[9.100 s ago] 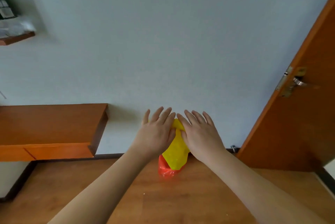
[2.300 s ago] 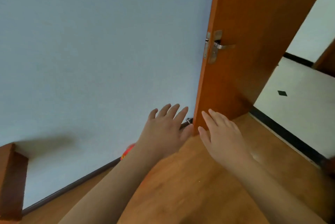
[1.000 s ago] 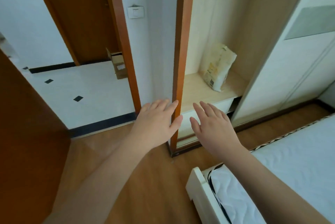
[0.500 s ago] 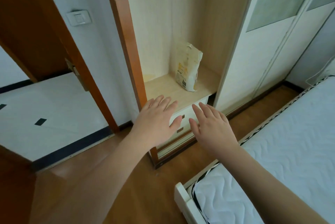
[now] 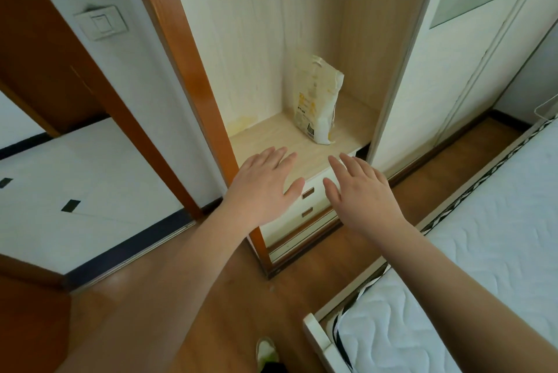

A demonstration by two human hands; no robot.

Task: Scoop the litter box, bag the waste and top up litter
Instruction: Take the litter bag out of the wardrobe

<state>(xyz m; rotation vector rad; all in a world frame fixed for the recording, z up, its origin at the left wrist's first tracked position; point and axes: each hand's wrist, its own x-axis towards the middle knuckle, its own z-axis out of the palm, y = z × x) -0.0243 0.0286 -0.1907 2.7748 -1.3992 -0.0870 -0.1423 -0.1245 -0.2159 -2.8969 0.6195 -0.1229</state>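
Bag position: where the wardrobe niche is left open, a pale litter bag (image 5: pixel 317 99) is seen standing upright on the niche shelf (image 5: pixel 271 134), leaning into the back corner.
Handling: a soft, crinkled pouch is indicated; moderate weight and shifting contents are to be expected.
Grasp point: the body is best gripped on both sides, or the folded top taken.
Label: yellow print and a dark panel are visible; no wording can be read.
Left hand (image 5: pixel 262 188): fingers spread, nothing held, short of the bag.
Right hand (image 5: pixel 360 196): fingers extended, nothing held.
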